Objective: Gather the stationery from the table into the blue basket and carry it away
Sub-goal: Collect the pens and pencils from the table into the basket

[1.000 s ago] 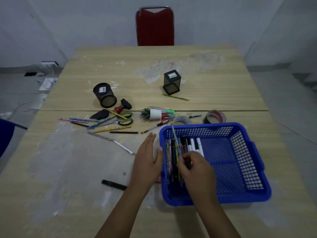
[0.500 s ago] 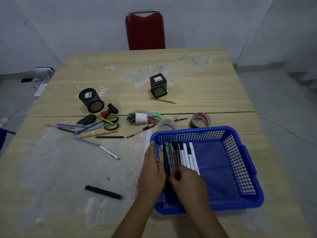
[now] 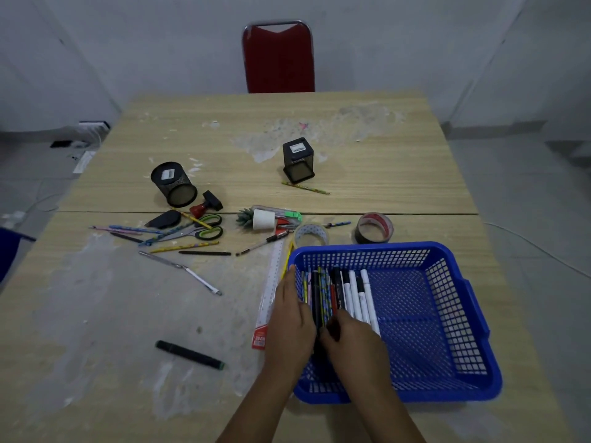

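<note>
The blue basket (image 3: pixel 367 247) sits on the table at the near right. A row of pens and markers (image 3: pixel 351 292) lies along its left side. My right hand (image 3: pixel 351 340) is inside the basket, its fingers curled onto the near ends of the dark pens. With straight fingers, my left hand (image 3: pixel 292 324) lies flat against the basket's left wall. Loose on the table are a ruler (image 3: pixel 271 282), a black marker (image 3: pixel 188 354), scissors (image 3: pixel 198 231), several pencils (image 3: pixel 185 247) and two tape rolls (image 3: pixel 311 235) (image 3: pixel 374 227).
A round mesh cup (image 3: pixel 174 185) lies on its side, and a square mesh cup (image 3: pixel 298 159) stands farther back with a pencil (image 3: pixel 305 188) by it. A small potted plant (image 3: pixel 260 219) and a stamp (image 3: pixel 206 204) lie mid-table. A red chair (image 3: pixel 278 55) stands beyond the far edge.
My left hand moved from the table onto the basket's left wall. My right hand slid toward me along the pens, which now lie straighter in a row.
</note>
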